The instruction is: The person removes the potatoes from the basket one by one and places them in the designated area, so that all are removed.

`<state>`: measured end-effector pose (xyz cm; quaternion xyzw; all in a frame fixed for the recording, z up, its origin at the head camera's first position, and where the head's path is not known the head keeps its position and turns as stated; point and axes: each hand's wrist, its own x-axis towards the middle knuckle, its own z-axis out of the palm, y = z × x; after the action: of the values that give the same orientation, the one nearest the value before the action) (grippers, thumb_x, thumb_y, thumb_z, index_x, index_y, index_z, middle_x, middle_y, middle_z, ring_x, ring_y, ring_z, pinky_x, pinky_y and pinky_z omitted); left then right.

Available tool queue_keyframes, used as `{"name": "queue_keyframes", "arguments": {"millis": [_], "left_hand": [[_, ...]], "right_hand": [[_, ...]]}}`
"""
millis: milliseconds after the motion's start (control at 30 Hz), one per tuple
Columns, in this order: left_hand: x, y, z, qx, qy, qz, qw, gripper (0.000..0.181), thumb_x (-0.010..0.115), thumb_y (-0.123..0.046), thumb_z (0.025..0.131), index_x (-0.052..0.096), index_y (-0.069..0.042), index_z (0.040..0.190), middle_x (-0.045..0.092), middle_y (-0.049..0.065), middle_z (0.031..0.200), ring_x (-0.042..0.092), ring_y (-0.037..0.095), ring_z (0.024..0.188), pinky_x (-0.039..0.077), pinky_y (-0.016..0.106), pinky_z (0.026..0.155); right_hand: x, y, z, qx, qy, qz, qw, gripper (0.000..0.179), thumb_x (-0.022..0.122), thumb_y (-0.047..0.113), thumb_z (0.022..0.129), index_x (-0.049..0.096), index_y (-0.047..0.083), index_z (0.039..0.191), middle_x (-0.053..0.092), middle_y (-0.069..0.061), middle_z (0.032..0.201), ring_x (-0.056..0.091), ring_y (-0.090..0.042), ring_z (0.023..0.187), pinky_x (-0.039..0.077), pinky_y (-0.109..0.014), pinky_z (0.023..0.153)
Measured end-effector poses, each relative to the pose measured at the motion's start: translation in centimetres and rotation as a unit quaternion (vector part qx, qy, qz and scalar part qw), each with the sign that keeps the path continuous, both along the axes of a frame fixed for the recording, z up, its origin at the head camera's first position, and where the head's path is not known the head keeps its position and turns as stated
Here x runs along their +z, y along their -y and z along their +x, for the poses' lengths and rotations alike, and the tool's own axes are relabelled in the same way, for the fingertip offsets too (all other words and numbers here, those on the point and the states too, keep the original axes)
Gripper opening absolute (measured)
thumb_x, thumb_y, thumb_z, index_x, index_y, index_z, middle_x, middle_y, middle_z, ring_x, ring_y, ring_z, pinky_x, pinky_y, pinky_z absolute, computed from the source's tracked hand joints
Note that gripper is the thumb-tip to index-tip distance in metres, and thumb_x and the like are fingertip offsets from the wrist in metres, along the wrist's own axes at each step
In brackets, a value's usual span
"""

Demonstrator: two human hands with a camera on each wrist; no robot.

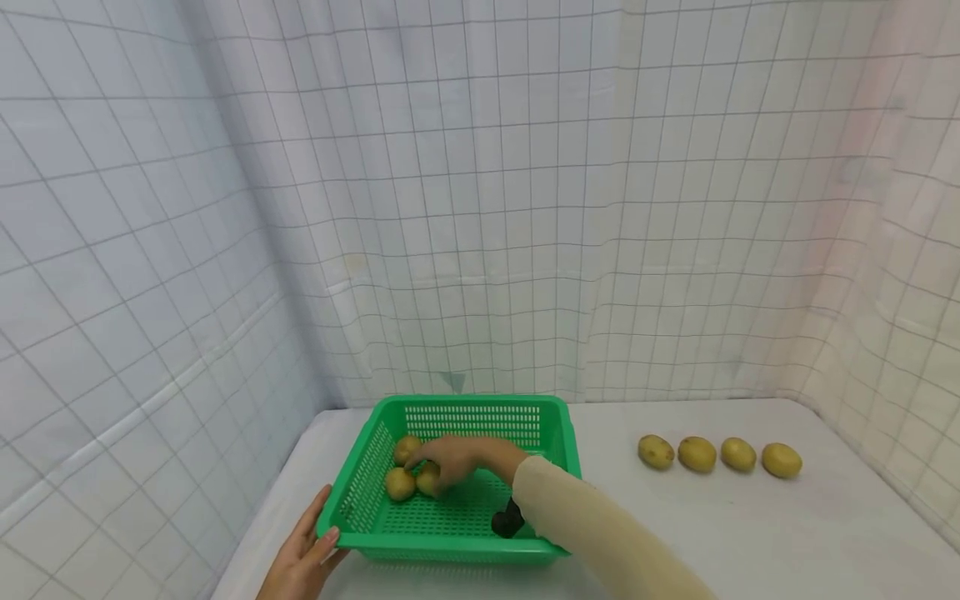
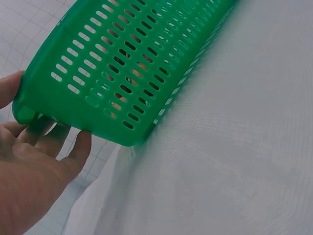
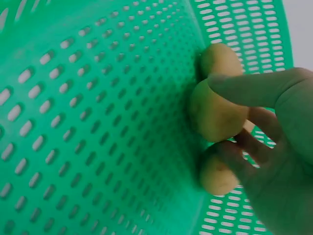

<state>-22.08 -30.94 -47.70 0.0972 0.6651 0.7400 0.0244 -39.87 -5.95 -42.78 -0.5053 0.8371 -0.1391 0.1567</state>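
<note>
A green plastic basket (image 1: 442,542) with slotted walls stands at the table's front, left of its middle. My left hand (image 1: 298,557) holds the basket's near left corner, thumb over the rim and fingers below, as the left wrist view also shows. Inside the basket my right hand (image 1: 454,457) grips a yellow-brown potato (image 3: 217,112), thumb on one side and fingers on the other. Beside it in the basket's left part lie two more potatoes, one nearer (image 1: 400,484) and one farther back (image 1: 407,449).
On the table's right side several potatoes (image 1: 697,454) lie in a row on the white cloth (image 1: 675,525). Pale grid-patterned curtains (image 1: 525,208) enclose the table at the back and sides. A small black device (image 1: 507,521) hangs at the right wrist.
</note>
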Motion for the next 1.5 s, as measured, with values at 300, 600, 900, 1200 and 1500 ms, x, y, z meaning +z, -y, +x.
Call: {"name": "queue_keyframes", "arguments": {"millis": [300, 600, 900, 1200, 1500], "left_hand": [[0.2, 0.1, 0.2, 0.0, -0.011, 0.002, 0.9999, 0.079, 0.045, -0.01, 0.112, -0.017, 0.002, 0.16, -0.018, 0.033, 0.162, 0.045, -0.014, 0.119, 0.047, 0.02, 0.09], [-0.1, -0.2, 0.4, 0.017, 0.016, -0.006, 0.9997, 0.082, 0.048, -0.012, 0.111, -0.015, -0.001, 0.162, -0.015, 0.031, 0.164, 0.045, -0.016, 0.115, 0.046, 0.021, 0.09], [0.1, -0.3, 0.5, 0.016, 0.012, -0.004, 0.9998, 0.083, 0.049, -0.015, 0.111, -0.015, -0.001, 0.162, -0.015, 0.03, 0.165, 0.045, -0.015, 0.116, 0.046, 0.021, 0.091], [0.2, -0.3, 0.3, 0.025, 0.018, -0.011, 0.9995, 0.084, 0.051, -0.015, 0.11, -0.013, -0.001, 0.163, -0.014, 0.029, 0.166, 0.045, -0.014, 0.117, 0.047, 0.023, 0.092], [-0.1, -0.2, 0.4, 0.012, 0.009, -0.005, 0.9999, 0.084, 0.049, -0.013, 0.111, -0.016, 0.001, 0.161, -0.016, 0.032, 0.164, 0.046, -0.015, 0.116, 0.047, 0.022, 0.091]], "right_hand": [[0.1, 0.1, 0.5, -0.01, -0.032, 0.011, 0.9994, 0.049, 0.08, 0.012, 0.092, 0.066, 0.017, 0.139, 0.06, 0.003, 0.139, 0.053, -0.009, 0.123, 0.042, -0.024, 0.101], [-0.5, -0.4, 0.0, 0.012, -0.012, -0.031, 0.9994, 0.047, 0.083, 0.012, 0.091, 0.067, 0.014, 0.135, 0.061, 0.004, 0.134, 0.054, -0.007, 0.118, 0.043, -0.023, 0.098], [-0.4, -0.4, -0.8, 0.007, 0.032, -0.077, 0.9965, 0.056, 0.08, 0.01, 0.093, 0.061, 0.01, 0.145, 0.059, -0.001, 0.138, 0.054, -0.007, 0.116, 0.044, -0.022, 0.095], [0.9, -0.5, -0.6, 0.033, 0.052, -0.109, 0.9921, 0.054, 0.077, 0.005, 0.094, 0.06, 0.007, 0.145, 0.059, -0.004, 0.14, 0.054, -0.005, 0.112, 0.048, -0.023, 0.092], [1.4, -1.5, -0.2, 0.015, 0.076, -0.129, 0.9887, 0.055, 0.077, 0.005, 0.094, 0.059, 0.007, 0.146, 0.057, -0.005, 0.142, 0.055, -0.007, 0.116, 0.048, -0.023, 0.091]]}}
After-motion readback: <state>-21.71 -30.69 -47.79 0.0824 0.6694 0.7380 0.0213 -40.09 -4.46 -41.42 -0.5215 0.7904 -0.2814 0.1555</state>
